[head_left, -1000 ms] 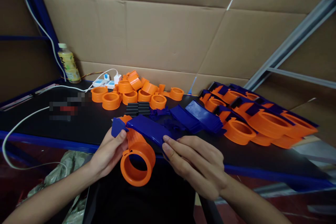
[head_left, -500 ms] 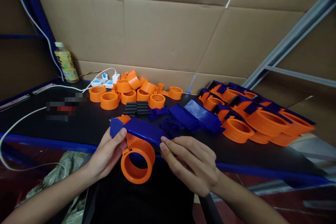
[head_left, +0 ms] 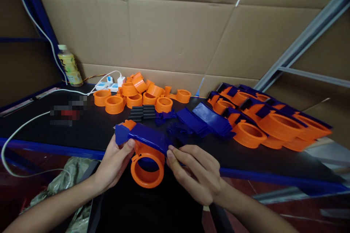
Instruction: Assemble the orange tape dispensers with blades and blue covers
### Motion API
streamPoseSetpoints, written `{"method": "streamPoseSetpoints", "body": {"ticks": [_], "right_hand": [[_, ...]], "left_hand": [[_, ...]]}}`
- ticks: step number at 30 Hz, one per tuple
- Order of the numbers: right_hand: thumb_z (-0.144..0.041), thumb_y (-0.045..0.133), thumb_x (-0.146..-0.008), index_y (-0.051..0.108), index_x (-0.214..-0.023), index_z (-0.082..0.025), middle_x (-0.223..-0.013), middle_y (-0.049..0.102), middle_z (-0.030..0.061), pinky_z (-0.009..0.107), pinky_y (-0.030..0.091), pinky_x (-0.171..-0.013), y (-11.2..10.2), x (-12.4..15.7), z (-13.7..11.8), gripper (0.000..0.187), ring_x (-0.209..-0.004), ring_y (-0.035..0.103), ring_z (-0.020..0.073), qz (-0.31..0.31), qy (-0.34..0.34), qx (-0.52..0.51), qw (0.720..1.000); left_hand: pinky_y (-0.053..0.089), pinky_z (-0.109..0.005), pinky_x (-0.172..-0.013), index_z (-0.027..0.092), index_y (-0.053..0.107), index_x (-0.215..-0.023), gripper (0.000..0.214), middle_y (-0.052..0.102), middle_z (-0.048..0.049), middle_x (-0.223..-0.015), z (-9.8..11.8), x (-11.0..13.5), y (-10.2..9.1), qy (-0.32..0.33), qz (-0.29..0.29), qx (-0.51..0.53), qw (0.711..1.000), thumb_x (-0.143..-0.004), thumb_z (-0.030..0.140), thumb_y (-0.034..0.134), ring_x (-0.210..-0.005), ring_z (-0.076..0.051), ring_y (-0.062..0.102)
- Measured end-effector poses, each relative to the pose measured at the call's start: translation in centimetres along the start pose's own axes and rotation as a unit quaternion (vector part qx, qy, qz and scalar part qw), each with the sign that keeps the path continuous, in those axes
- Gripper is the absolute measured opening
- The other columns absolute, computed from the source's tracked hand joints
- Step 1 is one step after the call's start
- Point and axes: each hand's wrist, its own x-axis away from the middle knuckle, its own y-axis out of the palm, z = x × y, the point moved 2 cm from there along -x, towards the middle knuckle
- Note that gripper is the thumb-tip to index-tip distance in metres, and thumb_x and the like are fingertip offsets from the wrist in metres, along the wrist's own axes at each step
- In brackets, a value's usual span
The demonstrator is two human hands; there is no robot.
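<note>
Between my hands, in front of the table edge, is a tape dispenser: an orange ring body (head_left: pixel 147 171) with a curved blue plate (head_left: pixel 150 137) along its top. My left hand (head_left: pixel 117 160) grips its left end, the thumb on the orange body just under the plate. The fingers of my right hand (head_left: pixel 195 171) pinch the plate's right end; the spot under the fingertips is hidden. Behind it on the table lie black ribbed pieces (head_left: pixel 142 113), small blue parts (head_left: pixel 165 115) and fanned stacks of blue plates (head_left: pixel 210 119).
Loose orange ring bodies (head_left: pixel 133 100) are heaped at the back. To the right stand several stacked blue-and-orange dispensers (head_left: pixel 281 125). A power strip (head_left: pixel 106 86) with white cables and a drink bottle (head_left: pixel 70 67) are at the back left. A cardboard wall (head_left: pixel 169 32) closes the rear.
The dispenser has shifted slightly right and its ring has come up a little. My right hand has moved a bit left, its fingers still at the plate's right end.
</note>
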Motion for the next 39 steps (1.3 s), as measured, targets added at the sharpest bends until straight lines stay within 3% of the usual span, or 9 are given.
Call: {"method": "streamPoseSetpoints", "body": {"ticks": [4,12,18,26,29,32,35,37,39], "right_hand": [[-0.002,0.074,-0.080,0.071,-0.083,-0.012,-0.076,0.074,0.0085,0.026,0.058,-0.058,0.4,0.3,0.1,0.011,-0.070,0.069,0.0161,0.008,0.013,-0.007,1.000],[0.001,0.077,-0.076,0.069,-0.099,-0.011,-0.081,0.072,0.0081,0.027,0.056,-0.061,1.4,1.4,-0.5,0.026,-0.074,0.063,0.0162,0.007,0.099,-0.029,0.995],[0.004,0.074,-0.076,0.069,-0.098,-0.014,-0.077,0.069,0.0041,0.026,0.053,-0.059,1.9,1.5,-0.4,0.029,-0.071,0.060,0.0144,0.049,0.149,-0.047,0.987],[0.002,0.070,-0.079,0.069,-0.103,-0.016,-0.080,0.071,0.0047,0.028,0.057,-0.062,2.2,2.0,-1.3,0.030,-0.074,0.064,0.0161,0.049,0.172,-0.048,0.983],[0.000,0.072,-0.078,0.068,-0.105,-0.016,-0.088,0.073,0.0069,0.031,0.059,-0.073,1.8,1.9,-1.1,0.031,-0.083,0.066,0.0178,0.019,0.165,-0.105,0.980],[-0.028,0.078,-0.082,0.066,-0.111,-0.020,-0.110,0.070,0.0103,0.038,0.058,-0.087,1.0,1.3,-0.1,0.032,-0.101,0.067,0.0220,-0.063,0.198,-0.249,0.946],[-0.062,0.063,-0.088,0.062,-0.127,-0.021,-0.126,0.063,0.0138,0.040,0.055,-0.094,0.6,0.8,0.6,0.057,-0.114,0.063,0.0247,-0.136,0.261,-0.403,0.867],[-0.058,0.056,-0.095,0.061,-0.130,-0.020,-0.118,0.066,0.0119,0.035,0.055,-0.090,0.9,0.6,0.5,0.052,-0.107,0.065,0.0211,-0.128,0.323,-0.457,0.819],[-0.047,0.061,-0.095,0.066,-0.119,-0.019,-0.103,0.068,0.0075,0.030,0.055,-0.082,1.5,0.6,0.0,0.036,-0.093,0.066,0.0171,-0.088,0.376,-0.485,0.785]], "left_hand": [[0.057,-0.031,-0.084,0.020,0.063,-0.105,0.030,0.070,-0.0024,-0.093,0.4,-0.1,0.4,0.007,-0.014,-0.013,1.000,-0.082,0.024,0.081,-0.085,-0.017,0.069],[0.058,-0.032,-0.086,0.021,0.065,-0.107,0.025,0.072,-0.0018,-0.090,0.8,-0.1,1.2,0.012,-0.014,0.010,1.000,-0.086,0.026,0.077,-0.087,-0.019,0.071],[0.056,-0.039,-0.096,0.023,0.064,-0.119,0.030,0.073,-0.0062,-0.112,0.5,-0.3,1.3,0.015,-0.015,0.038,0.999,-0.090,0.027,0.071,-0.103,-0.022,0.070],[0.054,-0.040,-0.097,0.022,0.067,-0.105,0.020,0.074,-0.0045,-0.108,0.6,-0.3,1.2,0.014,-0.019,0.045,0.999,-0.087,0.029,0.074,-0.100,-0.022,0.070],[0.057,-0.037,-0.091,0.022,0.068,-0.099,0.016,0.075,-0.0021,-0.094,0.9,0.0,1.0,0.019,0.010,0.034,0.999,-0.087,0.030,0.074,-0.085,-0.019,0.071],[0.057,-0.036,-0.087,0.024,0.070,-0.103,0.021,0.075,-0.0014,-0.086,1.2,0.6,0.5,0.022,0.021,0.016,0.999,-0.084,0.030,0.076,-0.079,-0.020,0.071],[0.055,-0.039,-0.091,0.026,0.068,-0.121,0.051,0.075,-0.0056,-0.104,1.6,1.4,0.1,0.035,-0.006,-0.034,0.999,-0.073,0.030,0.084,-0.096,-0.027,0.070],[0.054,-0.040,-0.091,0.026,0.068,-0.124,0.067,0.072,-0.0084,-0.112,1.8,1.8,0.2,0.062,-0.061,-0.105,0.991,-0.061,0.028,0.091,-0.101,-0.031,0.067],[0.054,-0.043,-0.091,0.024,0.071,-0.120,0.073,0.069,-0.0107,-0.111,2.1,2.2,0.7,0.123,-0.141,-0.175,0.967,-0.051,0.027,0.096,-0.102,-0.034,0.065]]}}
